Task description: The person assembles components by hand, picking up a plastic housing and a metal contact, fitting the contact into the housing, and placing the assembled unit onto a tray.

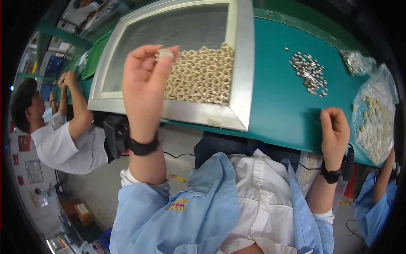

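Observation:
My left hand (144,84) is raised over the near edge of a metal-framed tray (243,63), pinching a small pale round part (165,53) between thumb and fingertips. Many like pale ring-shaped parts (203,74) lie packed in rows in the tray's near right corner. My right hand (335,131) rests on the green table (279,106) near its front edge, fingers curled under; whether it holds anything is hidden. A scatter of small shiny metal pieces (309,73) lies on the table beyond that hand.
A clear plastic bag of pale parts (376,118) sits at the right, a smaller bag of shiny pieces (355,61) behind it. A person in a white shirt (63,139) works at the left. Another person's blue sleeve (376,203) shows at lower right.

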The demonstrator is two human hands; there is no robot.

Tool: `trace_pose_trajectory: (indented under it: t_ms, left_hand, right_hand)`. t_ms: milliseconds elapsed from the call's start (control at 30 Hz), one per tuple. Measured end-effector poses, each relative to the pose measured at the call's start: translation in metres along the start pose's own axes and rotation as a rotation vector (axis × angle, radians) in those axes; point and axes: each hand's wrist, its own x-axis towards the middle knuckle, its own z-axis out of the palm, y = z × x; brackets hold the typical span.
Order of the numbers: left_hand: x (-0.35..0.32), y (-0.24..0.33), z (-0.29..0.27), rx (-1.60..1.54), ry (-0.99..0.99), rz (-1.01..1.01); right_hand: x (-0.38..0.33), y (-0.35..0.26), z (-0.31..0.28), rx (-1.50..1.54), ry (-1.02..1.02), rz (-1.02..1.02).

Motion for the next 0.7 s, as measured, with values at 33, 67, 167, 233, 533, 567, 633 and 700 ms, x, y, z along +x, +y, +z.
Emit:
trace_pose_trajectory:
  t_ms: [33, 67, 167, 233, 533, 567, 633, 700]
  left_hand:
    - [0.009, -0.005, -0.021, 0.142, 0.061, -0.014]
    - [0.017, -0.011, -0.042, 0.152, 0.072, -0.011]
    - [0.032, -0.026, -0.082, 0.693, 0.031, -0.114]
    - [0.035, -0.03, -0.089, 0.753, 0.007, -0.196]
    - [0.031, -0.037, -0.094, 0.75, -0.121, -0.305]
    - [0.03, -0.036, -0.094, 0.75, -0.122, -0.306]
    - [0.028, -0.032, -0.093, 0.796, -0.11, -0.299]
    - [0.025, -0.024, -0.089, 0.82, -0.106, -0.295]
  right_hand:
    - [0.001, -0.001, 0.001, 0.015, -0.016, -0.013]
    - [0.001, -0.001, 0.002, 0.009, 0.009, -0.014]
    - [0.003, -0.001, 0.004, 0.001, 0.056, -0.017]
    - [0.003, 0.0, 0.004, 0.014, 0.052, -0.007]
    - [0.003, -0.003, 0.007, 0.001, 0.031, -0.013]
    - [0.003, -0.002, 0.006, 0.0, 0.031, -0.012]
    - [0.003, 0.0, 0.003, -0.013, -0.021, 0.012]
    - [0.002, 0.0, 0.0, -0.019, -0.045, 0.024]
